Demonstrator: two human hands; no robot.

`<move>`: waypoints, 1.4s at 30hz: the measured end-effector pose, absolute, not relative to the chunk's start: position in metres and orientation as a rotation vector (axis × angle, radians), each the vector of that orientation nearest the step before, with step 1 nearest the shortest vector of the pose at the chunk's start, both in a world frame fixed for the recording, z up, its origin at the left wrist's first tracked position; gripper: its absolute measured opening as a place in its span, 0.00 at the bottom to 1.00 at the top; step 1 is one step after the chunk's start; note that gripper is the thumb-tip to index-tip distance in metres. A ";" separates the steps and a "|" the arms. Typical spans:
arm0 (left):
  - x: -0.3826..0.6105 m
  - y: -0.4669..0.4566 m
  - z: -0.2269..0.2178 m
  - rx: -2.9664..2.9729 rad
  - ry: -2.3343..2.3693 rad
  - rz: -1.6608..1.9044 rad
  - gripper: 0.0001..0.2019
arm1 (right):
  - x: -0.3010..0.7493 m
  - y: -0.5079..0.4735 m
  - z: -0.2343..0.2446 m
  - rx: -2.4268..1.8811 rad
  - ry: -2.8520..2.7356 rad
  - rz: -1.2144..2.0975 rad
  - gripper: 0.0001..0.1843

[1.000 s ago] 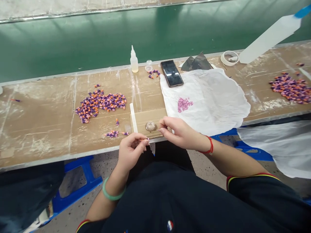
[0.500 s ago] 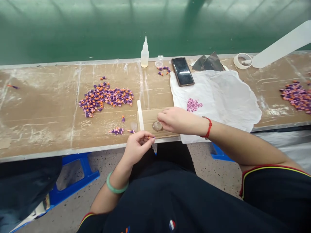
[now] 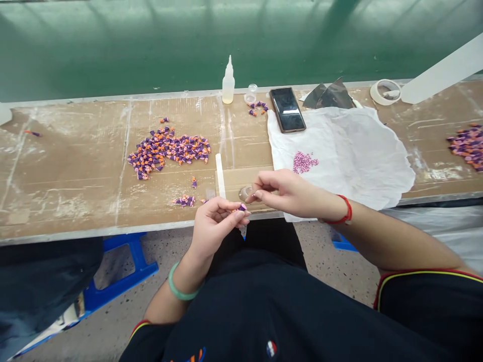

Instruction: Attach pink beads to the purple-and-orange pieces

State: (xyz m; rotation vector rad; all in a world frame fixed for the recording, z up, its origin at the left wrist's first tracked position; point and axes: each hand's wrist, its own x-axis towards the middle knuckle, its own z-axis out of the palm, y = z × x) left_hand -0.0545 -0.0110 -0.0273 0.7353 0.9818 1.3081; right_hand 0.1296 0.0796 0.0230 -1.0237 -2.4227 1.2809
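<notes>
Between the thumb and fingers of my left hand (image 3: 212, 225) is a small purple, orange and pink figurine (image 3: 242, 207), held at the table's front edge. My right hand (image 3: 292, 192) is closed in a pinch just right of it; whatever its fingertips hold is too small to make out. Under those fingertips a small round clear dish (image 3: 245, 193) rests on a cardboard piece (image 3: 236, 177), partly hidden by the hand. A white flat stick (image 3: 220, 176) lies on the cardboard's left side. Tiny pink pieces (image 3: 304, 162) are heaped on a white cloth (image 3: 350, 151) beyond my right hand.
Many similar figurines (image 3: 169, 148) lie left of centre, with a few (image 3: 184, 201) nearer the front edge. Along the back stand a dropper bottle (image 3: 228, 85) and a small clear cup (image 3: 251, 93). A phone (image 3: 288, 109) and tape roll (image 3: 385, 92) lie rightward.
My right hand has drawn back from over the dish, its fingers now nearer the figurine. My left hand has turned the figurine so that its purple end shows. The view has shifted slightly.
</notes>
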 end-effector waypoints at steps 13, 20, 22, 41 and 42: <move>-0.041 -0.019 -0.007 0.812 0.913 1.357 0.09 | 0.138 0.052 0.040 -0.900 -2.149 1.630 0.08; -0.039 -0.021 -0.004 0.887 1.045 1.313 0.15 | 0.139 0.050 0.041 -0.860 -2.228 1.497 0.06; -0.039 -0.021 -0.003 0.891 1.060 1.303 0.16 | 0.140 0.050 0.042 -0.855 -2.269 1.433 0.06; -0.033 -0.018 -0.005 0.774 1.041 1.305 0.16 | 0.135 0.038 0.037 -0.810 -2.352 0.989 0.06; -0.034 -0.018 -0.006 0.796 1.058 1.287 0.16 | 0.136 0.038 0.035 -0.817 -2.359 0.984 0.06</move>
